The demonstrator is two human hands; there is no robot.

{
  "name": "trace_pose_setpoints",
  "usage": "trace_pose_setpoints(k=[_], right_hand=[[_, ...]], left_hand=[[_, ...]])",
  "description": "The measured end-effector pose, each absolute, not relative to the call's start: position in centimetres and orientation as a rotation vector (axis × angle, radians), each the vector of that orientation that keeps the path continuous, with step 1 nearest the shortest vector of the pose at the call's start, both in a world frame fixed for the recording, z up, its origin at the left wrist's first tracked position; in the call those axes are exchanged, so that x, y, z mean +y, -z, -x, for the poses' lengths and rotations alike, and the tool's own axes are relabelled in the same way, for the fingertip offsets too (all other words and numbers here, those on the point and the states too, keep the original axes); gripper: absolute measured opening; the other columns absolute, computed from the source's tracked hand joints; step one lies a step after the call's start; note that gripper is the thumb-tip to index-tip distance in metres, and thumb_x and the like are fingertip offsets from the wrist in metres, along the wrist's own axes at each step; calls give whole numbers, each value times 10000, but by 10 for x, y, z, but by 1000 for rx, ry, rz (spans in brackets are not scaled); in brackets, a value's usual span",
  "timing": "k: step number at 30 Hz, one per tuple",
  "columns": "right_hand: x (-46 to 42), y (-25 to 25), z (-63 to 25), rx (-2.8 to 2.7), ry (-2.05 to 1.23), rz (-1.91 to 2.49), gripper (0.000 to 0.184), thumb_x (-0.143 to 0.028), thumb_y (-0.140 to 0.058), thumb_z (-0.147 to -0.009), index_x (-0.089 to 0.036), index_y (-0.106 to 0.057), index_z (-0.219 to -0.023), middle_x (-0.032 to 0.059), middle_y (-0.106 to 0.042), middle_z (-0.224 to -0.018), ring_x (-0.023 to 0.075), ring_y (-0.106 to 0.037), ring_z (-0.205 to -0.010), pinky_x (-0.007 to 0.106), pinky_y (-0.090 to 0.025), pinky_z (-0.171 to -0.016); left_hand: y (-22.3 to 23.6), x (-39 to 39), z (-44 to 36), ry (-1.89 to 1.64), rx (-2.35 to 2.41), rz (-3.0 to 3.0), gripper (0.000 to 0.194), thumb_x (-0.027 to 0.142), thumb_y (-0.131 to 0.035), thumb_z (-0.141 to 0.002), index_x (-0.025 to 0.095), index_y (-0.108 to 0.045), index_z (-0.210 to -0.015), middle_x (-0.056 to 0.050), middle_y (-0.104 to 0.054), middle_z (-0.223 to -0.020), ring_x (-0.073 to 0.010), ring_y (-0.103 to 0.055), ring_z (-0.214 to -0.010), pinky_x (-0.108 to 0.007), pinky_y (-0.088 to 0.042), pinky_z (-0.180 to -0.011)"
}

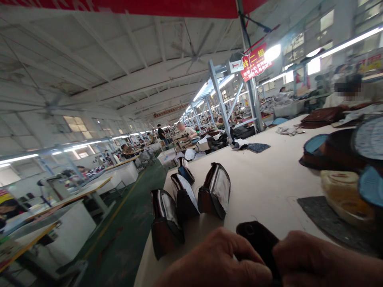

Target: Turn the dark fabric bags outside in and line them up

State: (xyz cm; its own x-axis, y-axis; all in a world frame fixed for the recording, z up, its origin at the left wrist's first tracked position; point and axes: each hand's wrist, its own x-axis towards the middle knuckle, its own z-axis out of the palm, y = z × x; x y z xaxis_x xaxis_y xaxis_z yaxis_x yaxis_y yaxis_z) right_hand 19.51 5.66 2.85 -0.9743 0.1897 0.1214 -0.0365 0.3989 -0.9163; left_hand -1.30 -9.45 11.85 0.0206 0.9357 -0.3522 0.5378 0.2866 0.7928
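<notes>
Dark, near-black material in a smooth piece with a rounded end (254, 233) sits between the two bare hands at the lower edge of the view, its tip pointing away from them. The left hand (218, 255) comes in from below, knuckles up, fingers curled and closed on the piece's left side; the right hand (314, 255) reaches in from the right, bunched tightly against its other edge. Most fingertips are hidden, so I cannot tell exactly how each pinches. The piece's near end is covered by the hands and cut off below.

Ahead and left of the left hand, four open, brown-and-black curved pieces with white lining (167, 223) stand on the pale, smooth tabletop (257, 171). Beyond the right hand lie a flat dark-grey mat (323, 215) and a yellowish translucent container (341, 191), its contents blurred. Well to the left of the hands runs a green floor (128, 215); farther ahead, people work among tables under strip lights.
</notes>
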Motion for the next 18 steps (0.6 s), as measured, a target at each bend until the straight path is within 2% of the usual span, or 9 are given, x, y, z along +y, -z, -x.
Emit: trace_pose_setpoints(k=[4, 7, 11, 16, 18], right_hand=[[50, -41, -190, -2475, -1721, 161, 101, -263, -637, -858, -169, -646, -823, -12, -536, -775, 100, -459, -667, 149, -337, -526], [41, -50, -186, -2474, -1700, 177, 135, -233, -650, -818, -151, -591, -730, -21, -472, -694, 86, -385, -624, 158, -270, -504], [40, -52, -189, -2416, -1773, 219, 325, -361, -680, -831, -144, -505, -664, -27, -372, -640, 81, -302, -593, 177, -227, -487], [55, -52, -196, -2496, -2011, 190, 379, -536, -613, -900, -169, -568, -816, -21, -429, -707, 86, -351, -588, 187, -247, -480], [59, -53, -196, -2541, -2019, 137, 401, -550, -599, -912, -168, -556, -798, -27, -417, -686, 80, -343, -572, 193, -234, -479]], left_hand=[[-106, -89, 21, -517, 1582, -1460, 505, 613, -769, -749, 141, -802, -925, 25, -602, -662, -115, -497, -618, -228, -398, -621], [-98, -84, 22, -493, 1531, -1547, 487, 613, -767, -753, 138, -780, -864, 18, -587, -658, -132, -517, -652, -237, -415, -645], [-89, -81, 15, -518, 1541, -1678, 436, 579, -758, -777, 149, -717, -712, 23, -534, -631, -142, -511, -682, -238, -405, -649], [-91, -84, 9, -604, 1544, -1562, 446, 584, -741, -800, 139, -722, -824, 49, -517, -624, -101, -461, -616, -219, -350, -598], [-97, -82, 12, -601, 1500, -1522, 514, 643, -654, -848, 133, -715, -853, 40, -512, -658, -101, -447, -619, -217, -344, -587]])
